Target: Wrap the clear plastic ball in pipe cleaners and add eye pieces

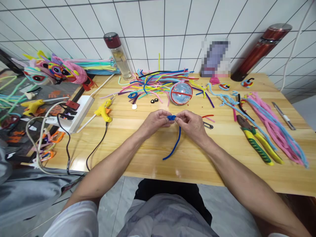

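The blue fuzzy stick (171, 117) is held between the two hands, over the middle of the table (148, 158). One part is bunched into a small, short lump. The lump's long way runs from side to side, about in line with the table's front edge. A loose tail (179, 136) hangs from the right end of the lump. It bends down and to the left, and its tip points at the front edge.

The left hand (158, 121) pinches the lump's left end with thumb and fingers. The right hand (191, 123) pinches the right end the same way.

A black clip (208, 125) lies just beside the right hand. Toward the back edge sit a clear ball (181, 93) with red bands and a messy pile of fuzzy sticks (158, 79). Pliers (256, 141) lie toward the right edge, with their handles toward the front. A yellow glue gun (105, 110) lies near the left edge.
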Available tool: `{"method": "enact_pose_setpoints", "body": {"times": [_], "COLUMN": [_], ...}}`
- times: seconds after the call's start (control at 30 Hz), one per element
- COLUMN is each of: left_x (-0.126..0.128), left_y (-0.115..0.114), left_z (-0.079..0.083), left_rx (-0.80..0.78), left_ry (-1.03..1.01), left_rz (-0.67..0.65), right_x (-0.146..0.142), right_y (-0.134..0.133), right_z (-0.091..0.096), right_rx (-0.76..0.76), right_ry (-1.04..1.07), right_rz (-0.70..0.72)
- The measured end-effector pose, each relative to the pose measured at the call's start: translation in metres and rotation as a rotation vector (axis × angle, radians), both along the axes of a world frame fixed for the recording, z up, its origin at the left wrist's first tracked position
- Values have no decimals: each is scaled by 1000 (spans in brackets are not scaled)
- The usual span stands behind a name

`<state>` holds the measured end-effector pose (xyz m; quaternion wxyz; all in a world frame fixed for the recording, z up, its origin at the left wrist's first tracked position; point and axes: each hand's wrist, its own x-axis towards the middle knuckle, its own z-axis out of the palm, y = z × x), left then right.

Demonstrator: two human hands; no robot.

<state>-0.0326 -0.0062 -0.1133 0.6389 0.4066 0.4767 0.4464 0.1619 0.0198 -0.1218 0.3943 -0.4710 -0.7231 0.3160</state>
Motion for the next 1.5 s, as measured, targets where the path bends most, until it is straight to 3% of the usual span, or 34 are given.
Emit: {"method": "enact_pose_setpoints", "body": {"times": [0.23,0.7,1.07,1.3,1.5], "left_x": [2,1,1,0,2], "left_y": [0,1,2,2,2], "left_z": [-1,-12,-14,-13,-10], "left_rx": [-14,273,254,271,270], "left_ry": [48,246,144,124,141], "left_rz": [-27,-82,-55,-54,-44], "right_x": [-1,-1,-1,0,0], "right_y": [-3,-5,-3,0,1], "right_z": [3,4,1,4,6], "right_rx": [36,-28,-87,-239,-283], "right_ry": [-40,31,89,220,240], "right_rz": [12,-12,18,71,91]}}
